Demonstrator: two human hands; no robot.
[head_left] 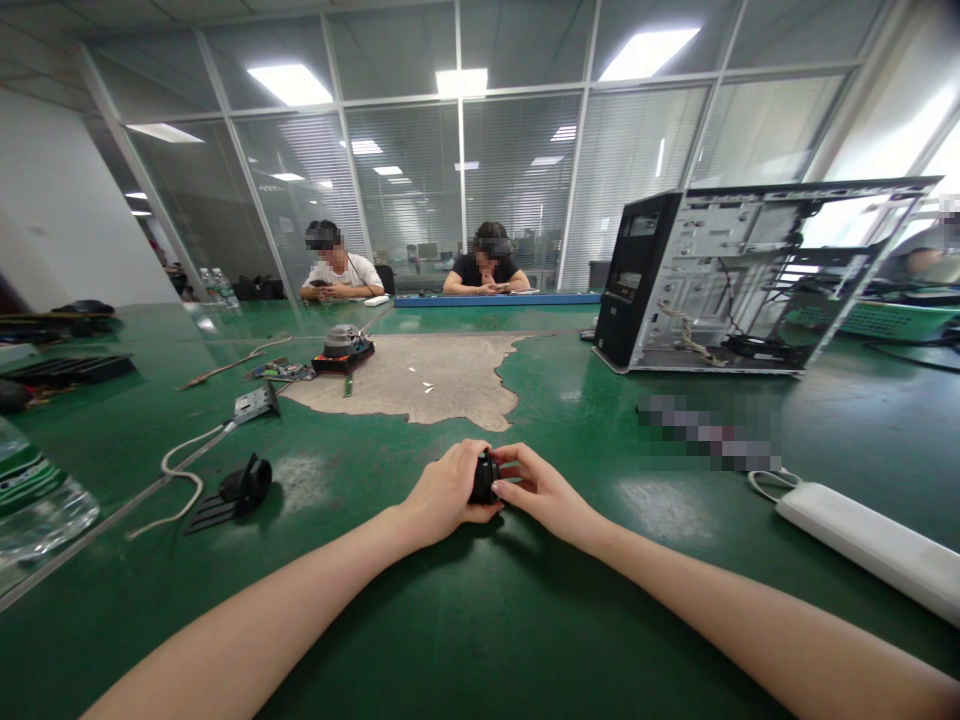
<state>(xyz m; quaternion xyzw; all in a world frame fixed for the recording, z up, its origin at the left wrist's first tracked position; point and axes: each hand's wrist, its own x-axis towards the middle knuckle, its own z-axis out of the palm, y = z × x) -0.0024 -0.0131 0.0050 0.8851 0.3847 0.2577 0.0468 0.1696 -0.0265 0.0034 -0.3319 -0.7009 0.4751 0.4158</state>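
Between my two hands is a small black ribbed cylindrical part (485, 481), held just above the green table; its exact kind is hard to make out. My left hand (448, 485) wraps around its left side, thumb and fingers closed on it. On the other side, my right hand (534, 487) grips its right end with thumb and fingertips. Fingers cover much of the part. To the left on the table lies a black plastic piece (251, 482) with a round opening and long prongs.
An open computer case (720, 280) stands at the right, near a white power strip (870, 540). A fan heatsink (343, 345), a metal bracket with a cable (255, 402) and a water bottle (37, 490) are leftward. Two people sit across the green table (600, 630).
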